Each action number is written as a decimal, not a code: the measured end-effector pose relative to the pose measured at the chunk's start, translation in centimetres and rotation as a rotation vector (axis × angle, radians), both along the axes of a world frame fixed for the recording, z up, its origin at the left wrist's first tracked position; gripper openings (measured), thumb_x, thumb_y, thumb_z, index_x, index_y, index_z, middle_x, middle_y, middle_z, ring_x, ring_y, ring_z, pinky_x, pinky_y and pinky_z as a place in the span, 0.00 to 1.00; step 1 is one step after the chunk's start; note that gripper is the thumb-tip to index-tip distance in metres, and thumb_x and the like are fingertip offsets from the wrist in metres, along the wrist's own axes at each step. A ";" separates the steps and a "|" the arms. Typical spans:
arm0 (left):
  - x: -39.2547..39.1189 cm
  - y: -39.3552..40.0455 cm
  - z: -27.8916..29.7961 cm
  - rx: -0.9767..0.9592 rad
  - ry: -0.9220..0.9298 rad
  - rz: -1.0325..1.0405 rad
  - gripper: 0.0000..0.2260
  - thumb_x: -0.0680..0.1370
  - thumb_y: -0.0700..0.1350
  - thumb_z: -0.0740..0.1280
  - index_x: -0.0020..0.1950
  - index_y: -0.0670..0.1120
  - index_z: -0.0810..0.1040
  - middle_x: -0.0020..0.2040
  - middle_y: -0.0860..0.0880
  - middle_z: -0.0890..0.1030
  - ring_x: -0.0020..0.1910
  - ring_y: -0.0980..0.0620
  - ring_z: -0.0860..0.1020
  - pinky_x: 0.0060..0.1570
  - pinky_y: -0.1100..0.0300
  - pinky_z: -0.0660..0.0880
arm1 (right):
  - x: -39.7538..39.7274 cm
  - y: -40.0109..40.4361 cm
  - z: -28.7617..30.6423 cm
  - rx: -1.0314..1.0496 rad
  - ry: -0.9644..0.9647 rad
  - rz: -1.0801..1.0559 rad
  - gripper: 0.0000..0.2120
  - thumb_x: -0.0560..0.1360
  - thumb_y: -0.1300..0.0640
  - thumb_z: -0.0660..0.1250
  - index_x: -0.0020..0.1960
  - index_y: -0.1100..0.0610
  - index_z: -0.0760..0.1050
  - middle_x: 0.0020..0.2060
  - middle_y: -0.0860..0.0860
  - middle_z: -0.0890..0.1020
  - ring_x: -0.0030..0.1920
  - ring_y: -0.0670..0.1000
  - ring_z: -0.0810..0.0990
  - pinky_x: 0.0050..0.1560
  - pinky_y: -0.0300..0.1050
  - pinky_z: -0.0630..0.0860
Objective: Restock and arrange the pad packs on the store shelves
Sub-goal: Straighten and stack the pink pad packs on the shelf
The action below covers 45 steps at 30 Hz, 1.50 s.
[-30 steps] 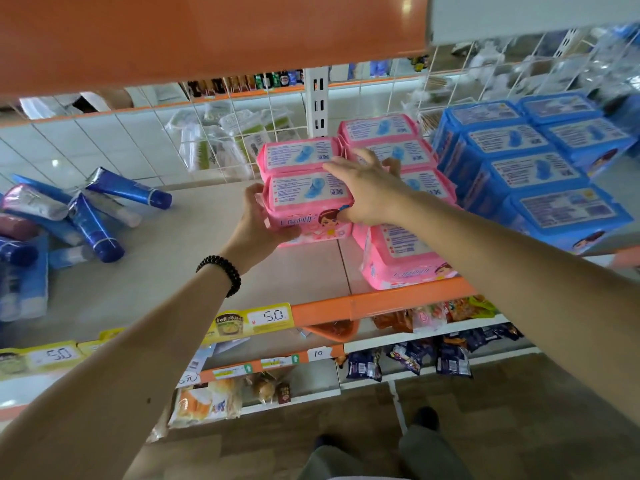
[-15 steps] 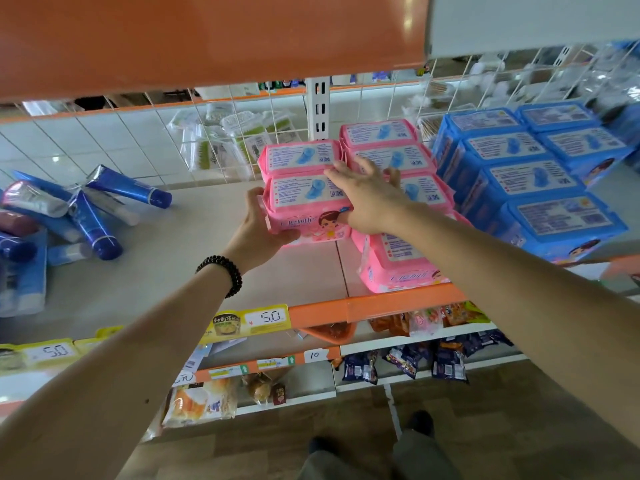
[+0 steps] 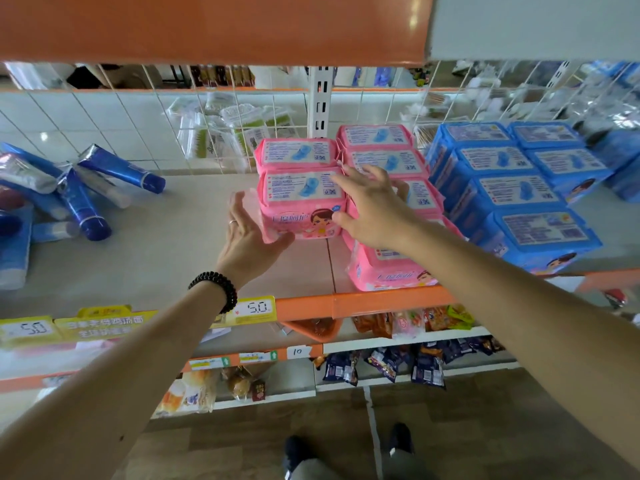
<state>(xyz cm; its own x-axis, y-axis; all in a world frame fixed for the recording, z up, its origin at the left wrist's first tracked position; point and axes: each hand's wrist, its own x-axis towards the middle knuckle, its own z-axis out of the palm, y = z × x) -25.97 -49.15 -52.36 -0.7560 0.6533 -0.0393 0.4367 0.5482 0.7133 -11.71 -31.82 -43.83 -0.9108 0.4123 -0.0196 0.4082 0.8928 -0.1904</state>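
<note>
We note the front pink pad pack on the beige shelf, between left hand and right hand; both sets of fingers straight, touching its sides. Wood floor below.

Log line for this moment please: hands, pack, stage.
stage: seating front pink pack on shelf | left hand: open, at its left side | right hand: open, at its right side

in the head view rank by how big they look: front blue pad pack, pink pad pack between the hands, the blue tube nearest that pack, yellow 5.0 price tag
1. front blue pad pack
2. pink pad pack, similar; the blue one lies nearer, so unsure
3. blue tube
4. yellow price tag
</note>
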 end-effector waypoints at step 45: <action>3.2 2.6 6.4 0.063 0.447 -0.046 0.52 0.62 0.77 0.64 0.77 0.47 0.56 0.80 0.43 0.53 0.78 0.40 0.54 0.76 0.39 0.50 | 10.3 1.2 -2.2 0.015 0.260 -0.232 0.38 0.76 0.28 0.41 0.79 0.47 0.57 0.80 0.49 0.56 0.80 0.54 0.50 0.78 0.61 0.45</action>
